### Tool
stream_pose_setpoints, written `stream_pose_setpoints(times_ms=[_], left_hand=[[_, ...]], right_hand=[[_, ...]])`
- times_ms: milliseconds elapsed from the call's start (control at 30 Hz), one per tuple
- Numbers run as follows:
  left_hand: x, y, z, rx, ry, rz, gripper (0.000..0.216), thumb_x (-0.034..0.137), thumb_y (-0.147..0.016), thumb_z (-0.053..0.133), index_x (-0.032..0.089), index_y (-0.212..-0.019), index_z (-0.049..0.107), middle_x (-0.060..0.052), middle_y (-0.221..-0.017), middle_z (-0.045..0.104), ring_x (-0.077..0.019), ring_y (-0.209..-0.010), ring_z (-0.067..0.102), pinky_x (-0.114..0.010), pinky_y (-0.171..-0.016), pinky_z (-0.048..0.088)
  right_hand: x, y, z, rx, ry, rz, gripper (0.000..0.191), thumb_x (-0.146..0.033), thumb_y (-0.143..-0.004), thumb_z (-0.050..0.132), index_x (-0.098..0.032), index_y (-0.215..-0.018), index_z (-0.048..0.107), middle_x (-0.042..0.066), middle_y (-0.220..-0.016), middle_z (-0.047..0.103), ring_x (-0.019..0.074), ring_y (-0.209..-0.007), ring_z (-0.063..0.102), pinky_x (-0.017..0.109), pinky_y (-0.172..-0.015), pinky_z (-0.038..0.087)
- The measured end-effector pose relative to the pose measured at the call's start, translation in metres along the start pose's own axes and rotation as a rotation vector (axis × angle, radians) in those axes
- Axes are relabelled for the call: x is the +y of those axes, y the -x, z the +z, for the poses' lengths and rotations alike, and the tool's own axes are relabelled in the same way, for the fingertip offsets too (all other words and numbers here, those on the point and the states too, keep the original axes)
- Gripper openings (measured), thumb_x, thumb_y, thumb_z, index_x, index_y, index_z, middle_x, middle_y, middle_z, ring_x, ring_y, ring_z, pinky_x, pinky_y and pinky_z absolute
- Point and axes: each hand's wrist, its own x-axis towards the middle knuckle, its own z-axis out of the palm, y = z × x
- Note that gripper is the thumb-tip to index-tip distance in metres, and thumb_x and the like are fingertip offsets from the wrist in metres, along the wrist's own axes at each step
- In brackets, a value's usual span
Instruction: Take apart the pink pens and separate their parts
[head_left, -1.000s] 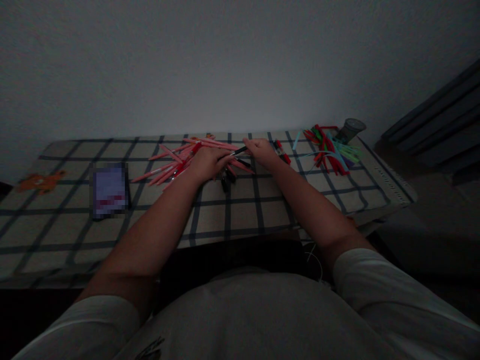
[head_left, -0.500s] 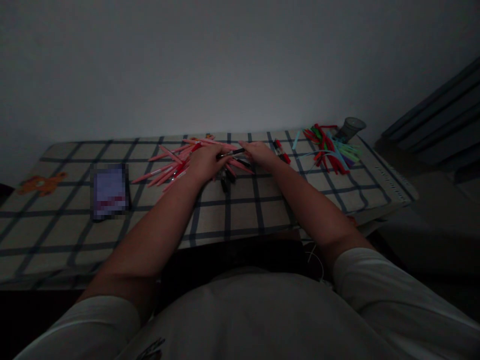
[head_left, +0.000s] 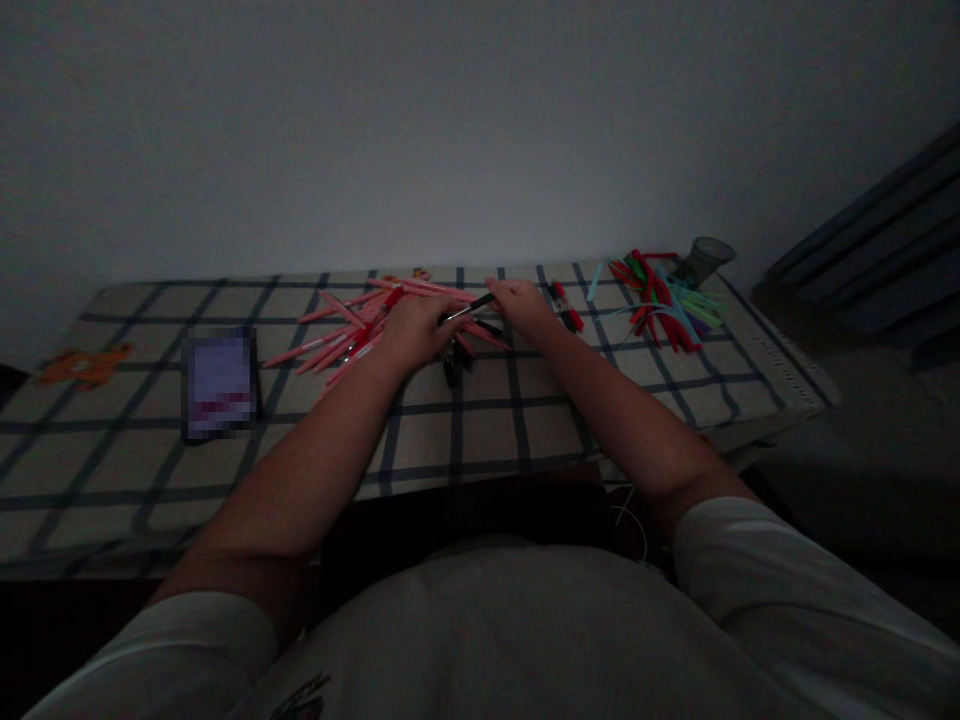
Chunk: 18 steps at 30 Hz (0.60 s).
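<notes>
Both my hands meet over a heap of pink pens (head_left: 341, 325) near the far edge of a checked table (head_left: 487, 430). My left hand (head_left: 416, 328) is curled over the right end of the heap. A thin black pen (head_left: 469, 307) runs between its fingers and my right hand (head_left: 521, 303), whose fingers are closed on the pen's far end. Dark pen caps or parts (head_left: 454, 362) lie on the cloth just below my left hand.
A few red and black pens (head_left: 564, 303) lie right of my right hand. Further right is a pile of red, green and blue strips (head_left: 664, 298) beside a round grey container (head_left: 705, 260). A blurred card (head_left: 219, 383) and an orange shape (head_left: 82, 365) lie at the left.
My hands stay together over the pens; the black pen between them has shifted slightly and my right hand has closed again at its far end.
</notes>
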Motion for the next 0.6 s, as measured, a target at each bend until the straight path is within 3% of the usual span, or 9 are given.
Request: stream_pose_setpoints(times_ms=[400, 600], left_hand=[[-0.01, -0.006, 0.004, -0.059, 0.041, 0.126, 0.045, 0.042, -0.111, 0.047, 0.022, -0.133, 0.081, -0.012, -0.132, 0.083, -0.0307, -0.125, 0.076, -0.041, -0.108, 0.055], [-0.008, -0.006, 0.004, 0.0, 0.05, -0.019, 0.04, 0.046, -0.109, 0.055, 0.024, -0.129, 0.082, -0.011, -0.124, 0.085, -0.0311, -0.118, 0.077, -0.039, -0.102, 0.055]], right_hand=[[-0.001, 0.005, 0.002, 0.063, -0.015, -0.098, 0.06, -0.057, -0.109, 0.057, -0.024, -0.063, 0.04, -0.003, -0.065, 0.035, 0.0141, -0.067, 0.036, 0.03, -0.065, 0.031], [0.012, -0.006, 0.01, 0.036, -0.123, -0.034, 0.062, -0.074, -0.105, 0.054, -0.024, -0.068, 0.05, -0.003, -0.065, 0.041, 0.014, -0.065, 0.04, 0.029, -0.063, 0.035]])
